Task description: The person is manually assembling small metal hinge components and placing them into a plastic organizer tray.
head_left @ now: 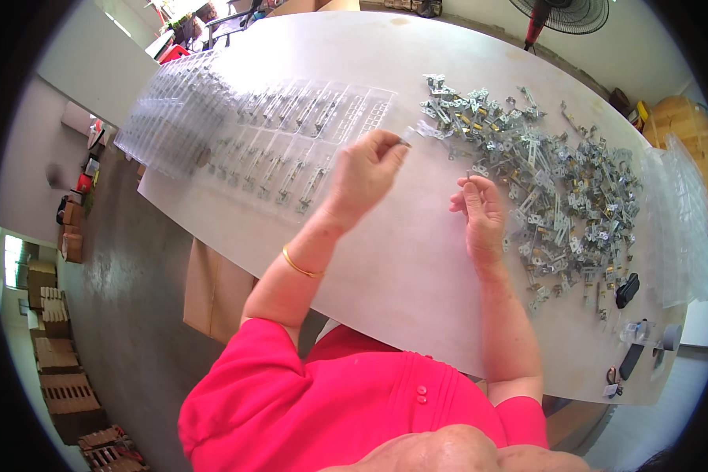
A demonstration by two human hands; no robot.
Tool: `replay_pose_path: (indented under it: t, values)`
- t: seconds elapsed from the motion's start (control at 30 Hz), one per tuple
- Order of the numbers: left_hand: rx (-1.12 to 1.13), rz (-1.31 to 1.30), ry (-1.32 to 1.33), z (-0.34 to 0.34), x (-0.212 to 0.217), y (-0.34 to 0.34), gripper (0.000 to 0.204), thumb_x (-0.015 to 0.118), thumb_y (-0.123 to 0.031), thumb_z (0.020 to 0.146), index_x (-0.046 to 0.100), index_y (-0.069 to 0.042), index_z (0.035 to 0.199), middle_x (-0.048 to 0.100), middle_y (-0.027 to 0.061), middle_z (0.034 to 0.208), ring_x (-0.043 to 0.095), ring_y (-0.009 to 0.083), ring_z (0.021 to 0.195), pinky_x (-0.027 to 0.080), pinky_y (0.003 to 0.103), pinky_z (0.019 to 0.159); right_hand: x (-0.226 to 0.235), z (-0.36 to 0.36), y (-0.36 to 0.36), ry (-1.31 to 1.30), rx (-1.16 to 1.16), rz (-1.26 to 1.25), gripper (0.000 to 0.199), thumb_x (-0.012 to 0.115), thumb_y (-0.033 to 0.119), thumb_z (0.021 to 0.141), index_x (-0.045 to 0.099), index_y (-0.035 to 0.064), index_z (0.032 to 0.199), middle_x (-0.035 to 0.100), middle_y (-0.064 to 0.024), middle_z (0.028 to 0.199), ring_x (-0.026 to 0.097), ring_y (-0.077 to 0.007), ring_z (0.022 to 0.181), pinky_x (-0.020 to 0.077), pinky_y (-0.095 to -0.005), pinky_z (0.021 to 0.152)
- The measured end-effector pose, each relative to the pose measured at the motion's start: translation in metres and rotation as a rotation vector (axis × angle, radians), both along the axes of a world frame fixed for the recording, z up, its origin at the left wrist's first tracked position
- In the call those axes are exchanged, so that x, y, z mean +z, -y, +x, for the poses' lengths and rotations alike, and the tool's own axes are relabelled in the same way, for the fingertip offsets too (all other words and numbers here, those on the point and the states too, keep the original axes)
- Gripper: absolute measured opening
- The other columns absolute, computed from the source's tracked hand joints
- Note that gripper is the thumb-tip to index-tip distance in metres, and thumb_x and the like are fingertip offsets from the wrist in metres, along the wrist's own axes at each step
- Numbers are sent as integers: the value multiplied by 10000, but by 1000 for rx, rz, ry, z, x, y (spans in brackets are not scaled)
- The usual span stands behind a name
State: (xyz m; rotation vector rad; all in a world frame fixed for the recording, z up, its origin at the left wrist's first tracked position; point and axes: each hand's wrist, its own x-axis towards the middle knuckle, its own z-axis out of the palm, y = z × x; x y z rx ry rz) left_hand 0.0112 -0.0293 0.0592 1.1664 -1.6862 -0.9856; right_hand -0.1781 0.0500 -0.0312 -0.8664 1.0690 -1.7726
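My left hand (pixel 367 175), raised over the middle of the table, is closed in a pinch. A small dark tip shows at its fingertips, too small to name. My right hand (pixel 481 211) is beside the near left edge of a heap of small metal bracket-like parts (pixel 562 177), silver with some brass-coloured pieces. Its thumb and index finger are pinched together at a tiny piece I cannot make out. Left of my left hand lies a clear plastic compartment tray (pixel 287 149) with long metal parts set in rows. A small translucent plastic scrap (pixel 429 130) touches the heap's left side.
Stacked clear trays (pixel 165 110) stand at the table's far left. More clear plastic trays (pixel 676 228) are at the right edge. Near them are a black object (pixel 627 290), a tape roll (pixel 672 337) and keys (pixel 613 383). A fan (pixel 562 14) stands beyond the table.
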Motion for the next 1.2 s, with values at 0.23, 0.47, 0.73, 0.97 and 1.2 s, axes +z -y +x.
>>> replay_pose_path:
  t: [0.23,0.47,0.73,0.97,1.2]
  values:
    - [197,-37,342,52,19,75,198,731,-170,875,749,15,941,726,58,769,649,90,725,522,247,665,-1,3,1,-106,52,-10,104,607,141,1008,639,67,1074,631,10,927,603,-80,786,512,-234,676]
    - [273,-60,611,63,-6,125,263,709,-274,772,765,-43,886,738,137,798,716,243,774,555,356,765,-1,4,-2,-162,72,4,95,613,120,1002,641,70,1078,657,4,959,605,-73,778,512,-229,679]
    - [263,-35,793,54,-25,150,257,714,-276,762,761,-49,873,740,157,836,719,270,845,551,374,815,-2,7,-2,-148,81,-4,100,620,123,999,640,71,1082,667,7,971,601,-66,774,509,-225,679]
    - [243,-12,922,39,-24,154,252,648,-187,766,759,-61,954,724,217,973,696,364,983,546,430,885,-3,7,-2,-167,85,0,93,630,123,993,640,77,1074,661,13,960,599,-63,769,506,-219,677]
    - [258,-78,1022,35,-37,162,249,641,-175,739,767,-47,912,723,221,944,704,359,941,549,428,866,-4,8,-2,-160,84,-6,99,634,122,990,643,76,1076,656,15,952,599,-62,765,504,-217,673]
